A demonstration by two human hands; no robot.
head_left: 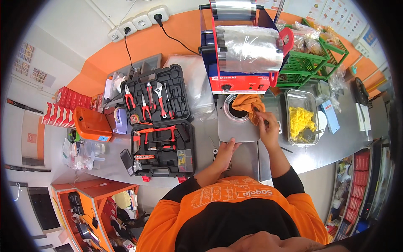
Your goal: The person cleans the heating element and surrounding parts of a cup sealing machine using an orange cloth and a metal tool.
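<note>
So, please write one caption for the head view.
Left hand at the edge of the metal plate, right hand at an orange cloth, open toolbox alongside.

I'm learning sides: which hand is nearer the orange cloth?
Right. The right hand is at the orange cloth; the left hand is lower left, by the metal plate.

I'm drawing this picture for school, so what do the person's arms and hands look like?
Both sleeves are orange above and black below, leaving the forearms bare. The left hand and right hand are bare too: no gloves, and no watch visible.
</note>
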